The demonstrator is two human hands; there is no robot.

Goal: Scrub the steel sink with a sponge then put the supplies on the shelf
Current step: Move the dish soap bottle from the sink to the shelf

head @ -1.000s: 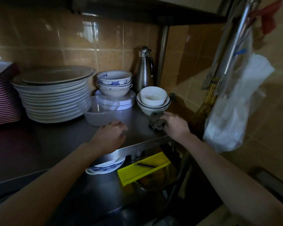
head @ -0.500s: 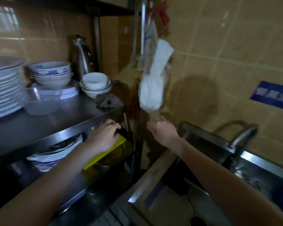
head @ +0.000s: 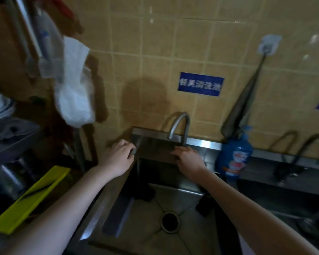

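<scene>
The steel sink [head: 182, 195] fills the lower middle. Its basin shows only the round drain [head: 170, 220] and some dark patches that are too blurred to name. The shelf [head: 13, 144] stands just left of it, probably so that supplies are within reach. A crumpled grey cloth [head: 7, 128] lies on its top level, and a yellow tray [head: 26, 205] lower down holds one thin dark utensil. No sponge is discernible. The blue detergent bottle [head: 234, 156] stands on the back ledge right of the tap [head: 179, 124], so the clearing away looks unfinished. The left hand [head: 118, 156] curls its fingers over the sink's back-left rim corner, likely bracing. The right hand [head: 188, 160] rests bent fingers by the tap's foot. I cannot tell whether it grips anything.
</scene>
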